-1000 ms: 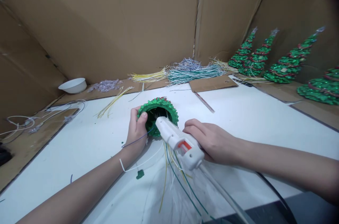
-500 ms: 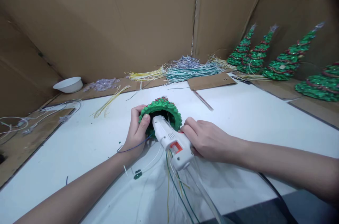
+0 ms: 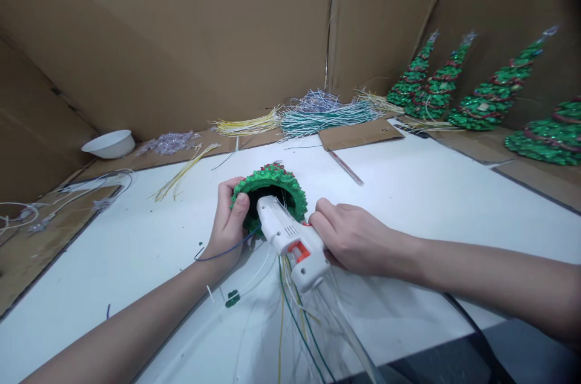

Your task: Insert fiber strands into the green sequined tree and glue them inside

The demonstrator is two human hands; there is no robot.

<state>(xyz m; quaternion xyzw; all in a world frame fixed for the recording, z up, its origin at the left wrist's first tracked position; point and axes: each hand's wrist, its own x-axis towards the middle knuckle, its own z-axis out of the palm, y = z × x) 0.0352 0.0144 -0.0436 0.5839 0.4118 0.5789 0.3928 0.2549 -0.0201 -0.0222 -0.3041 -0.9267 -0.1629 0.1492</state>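
Note:
My left hand [image 3: 229, 224] grips a green Christmas tree ornament [image 3: 297, 190] by its rim, with its hollow dark underside turned toward me. Its thumb presses on the near edge. My right hand [image 3: 349, 236] is closed around a white hot glue gun [image 3: 288, 236] with orange parts. The gun's front end reaches into the hollow of the tree, and its tip is hidden inside. Green, yellow and white wires [image 3: 295, 311] hang out below the tree and gun. A blue wire [image 3: 222, 256] crosses my left wrist.
Several finished green trees [image 3: 490, 97] stand at the right. Bundles of yellow wires [image 3: 247, 124] and green wires [image 3: 331, 121] lie along the back. At the back left are a white bowl [image 3: 109, 143] and clear plastic pieces [image 3: 167, 143]. A small green piece [image 3: 232, 298] lies near my left forearm.
The whole view has shifted slightly, so everything sits a little further left. Both hands keep their hold, and the glue gun's front end stays inside the tree.

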